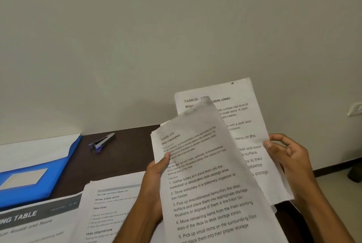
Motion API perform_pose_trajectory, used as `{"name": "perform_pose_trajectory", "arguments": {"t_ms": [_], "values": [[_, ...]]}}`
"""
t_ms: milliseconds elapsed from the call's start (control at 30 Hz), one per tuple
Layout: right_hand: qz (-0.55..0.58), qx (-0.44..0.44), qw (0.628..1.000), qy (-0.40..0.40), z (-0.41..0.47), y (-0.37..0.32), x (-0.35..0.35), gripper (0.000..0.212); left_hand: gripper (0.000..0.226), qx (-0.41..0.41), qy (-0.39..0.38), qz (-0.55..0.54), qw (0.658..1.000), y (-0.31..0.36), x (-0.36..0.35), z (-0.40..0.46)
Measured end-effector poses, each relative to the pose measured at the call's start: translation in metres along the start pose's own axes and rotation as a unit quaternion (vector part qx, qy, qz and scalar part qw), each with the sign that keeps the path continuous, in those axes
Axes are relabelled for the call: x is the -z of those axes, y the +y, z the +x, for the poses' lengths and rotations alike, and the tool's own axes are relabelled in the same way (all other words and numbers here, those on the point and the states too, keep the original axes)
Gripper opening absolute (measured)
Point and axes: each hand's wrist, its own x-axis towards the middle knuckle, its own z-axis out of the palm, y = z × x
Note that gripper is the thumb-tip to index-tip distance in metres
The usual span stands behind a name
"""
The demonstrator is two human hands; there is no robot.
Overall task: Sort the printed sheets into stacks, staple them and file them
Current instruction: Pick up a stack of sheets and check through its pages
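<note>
My left hand point(154, 180) pinches the left edge of a printed sheet headed "Desk Organization" point(205, 184), held up in front of me and blurred at its top. Behind it my right hand point(290, 160) grips the right edge of a bundle of sheets whose top page point(248, 125) is about wiping a table clean. A stapler point(102, 142) with a purple tip lies on the dark desk point(127, 156) at the back left. A blue file folder point(39, 174) lies at the left.
Two stacks of printed sheets lie on the desk below my left arm: one point(113, 209) with a "TASK GOAL" heading, another point(29, 223) with a dark banner at the far left. A plain wall rises behind the desk; floor shows at the right.
</note>
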Motion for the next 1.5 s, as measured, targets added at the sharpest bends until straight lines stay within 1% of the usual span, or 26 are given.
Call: {"name": "perform_pose_trajectory", "arguments": {"t_ms": [67,167,267,400,500,667,767,833,933,1000,1067,1100,1267,1367,1500], "values": [[0.030,-0.018,0.999,-0.033,0.001,0.000,0.000,0.016,0.042,0.001,-0.003,-0.011,1.000,0.000,0.000,0.001],[0.037,-0.035,0.997,-0.062,0.004,0.003,0.000,0.024,0.041,-0.001,-0.010,-0.010,1.000,0.000,0.000,0.001],[0.022,-0.053,0.993,-0.099,0.002,0.004,-0.003,0.021,0.041,0.001,-0.012,-0.013,1.000,0.000,-0.001,0.000],[0.026,-0.104,0.977,-0.187,-0.005,0.007,-0.010,0.023,0.040,-0.001,-0.008,-0.017,1.000,0.001,-0.001,-0.001],[0.007,-0.097,0.964,-0.246,-0.008,0.007,-0.012,0.029,0.037,-0.008,-0.010,-0.007,1.000,0.003,-0.002,-0.003],[0.008,-0.104,0.951,-0.290,-0.011,0.005,-0.012,0.040,0.037,-0.007,-0.014,-0.009,1.000,0.003,-0.003,-0.004],[-0.026,-0.109,0.939,-0.325,-0.011,0.006,-0.013,0.045,0.040,-0.010,-0.013,-0.006,1.000,0.002,-0.001,-0.001],[-0.034,-0.104,0.947,-0.302,-0.011,0.010,-0.014,0.040,0.040,-0.014,-0.011,-0.003,1.000,0.002,0.000,0.000],[-0.052,-0.089,0.961,-0.255,-0.012,0.011,-0.019,0.052,0.040,-0.017,-0.010,0.002,1.000,0.001,0.001,0.002],[-0.067,-0.066,0.963,-0.254,-0.015,0.008,-0.023,0.045,0.040,-0.019,-0.005,0.007,1.000,0.000,0.001,0.003],[-0.048,-0.058,0.966,-0.247,-0.017,0.005,-0.030,0.031,0.041,-0.023,0.001,0.016,1.000,0.000,0.001,0.004],[-0.041,-0.055,0.967,-0.246,-0.018,0.005,-0.033,0.028,0.042,-0.025,0.004,0.020,0.999,0.000,0.001,0.003],[-0.048,-0.059,0.962,-0.262,-0.018,0.011,-0.040,0.031,0.041,-0.029,0.005,0.049,0.998,0.000,0.001,0.003],[-0.075,-0.077,0.963,-0.248,-0.017,0.012,-0.040,0.031,0.042,-0.028,0.007,0.057,0.998,0.000,0.001,0.003],[-0.100,-0.071,0.966,-0.227,-0.016,0.013,-0.041,0.031,0.042,-0.027,0.005,0.061,0.998,0.000,0.002,0.004]]}}
